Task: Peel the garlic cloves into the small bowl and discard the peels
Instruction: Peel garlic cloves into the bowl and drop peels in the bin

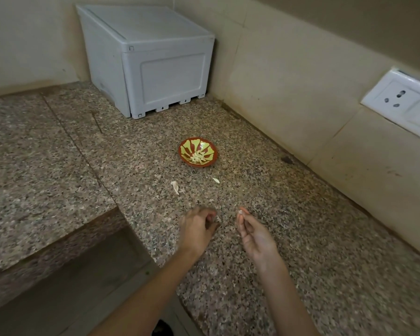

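1. Head view: the small bowl sits on the tabletop beyond the fingers, well apart from them, and holds a little heap of peeled cloves. Much of the peeling looks done.
2. Two pale scraps lie between the fingers and the bowl; they look like peel, not yet discarded.
3. The right hand is raised palm-up, its fingertips pinching a small pale garlic piece; whether it is clove or skin is unclear.
4. The left hand hovers just beside it, knuckles up and fingers curled inward. Blur hides whether they hold anything.
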